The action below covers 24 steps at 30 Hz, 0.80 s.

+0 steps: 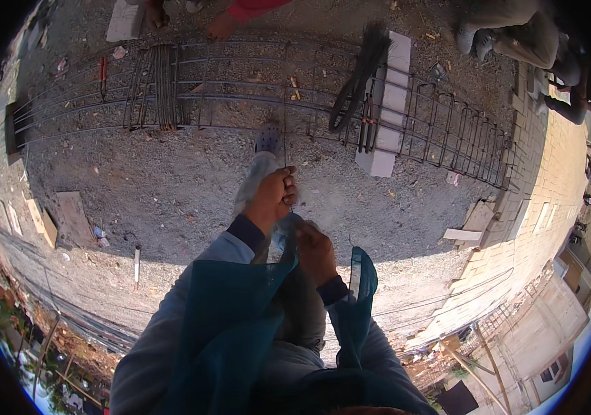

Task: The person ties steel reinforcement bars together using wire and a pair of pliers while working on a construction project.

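Observation:
My left hand (278, 194) is closed around a thin dark wire or rod (284, 142), which runs up from the fist toward the rebar cage (240, 99). Just below and to the right, my right hand (317, 254) has its fingers curled in a pinch; what they hold, if anything, is hidden. A teal cloth (237, 297) hangs from me, and part of it lies against both hands. Beyond my hands the long cage of steel bars lies across the ground. One shoe (268, 138) of mine stands at its near edge.
A bundle of bent steel stirrups (154, 86) sits on the cage at left, near a red-handled tool (103, 77). A black wire bundle (364, 72) and red-handled pliers (366, 123) rest by a pale block (387, 114). Another person's hand (222, 25) is at the far side.

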Tool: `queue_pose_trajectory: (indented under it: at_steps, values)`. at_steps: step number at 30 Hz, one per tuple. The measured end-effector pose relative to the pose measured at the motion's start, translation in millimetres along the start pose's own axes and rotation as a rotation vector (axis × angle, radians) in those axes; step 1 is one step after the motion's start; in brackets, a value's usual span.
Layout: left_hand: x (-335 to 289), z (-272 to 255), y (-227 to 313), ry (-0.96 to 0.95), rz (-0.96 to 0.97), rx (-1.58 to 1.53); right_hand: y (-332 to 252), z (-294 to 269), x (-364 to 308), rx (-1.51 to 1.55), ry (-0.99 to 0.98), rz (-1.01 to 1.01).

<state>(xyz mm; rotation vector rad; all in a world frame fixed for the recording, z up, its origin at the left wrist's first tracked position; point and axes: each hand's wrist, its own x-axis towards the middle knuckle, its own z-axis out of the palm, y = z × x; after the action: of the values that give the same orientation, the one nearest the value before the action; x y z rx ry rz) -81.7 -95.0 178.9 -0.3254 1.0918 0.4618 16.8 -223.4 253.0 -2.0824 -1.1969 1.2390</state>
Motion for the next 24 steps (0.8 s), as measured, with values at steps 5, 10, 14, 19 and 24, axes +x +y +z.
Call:
queue_pose_trajectory:
  at_steps: [5, 10, 14, 19, 24]
  values:
    - [-97.1, 4.5, -49.4, -0.014, -0.010, -0.012, -65.5, -53.6, -90.1, 0.041, -0.090, 0.127]
    - [-129.2, -10.3, -56.4, -0.119, 0.043, 0.070, -90.7, -64.2, -134.5, 0.021, -0.039, 0.028]
    - [-165.6, 39.0, -23.2, -0.037, 0.077, 0.183, -80.5, -93.4, -94.3, 0.394, 0.155, 0.434]
    - [-154.5, 13.5, -1.4, -0.110, -0.176, 0.648, -109.6, -50.5, -92.4, 0.077, -0.332, -0.170]
    - [-173.5, 15.3, 27.0, -0.089, -0.118, 0.521, -70.8, -89.0, -52.4, 0.014, 0.073, 0.254]
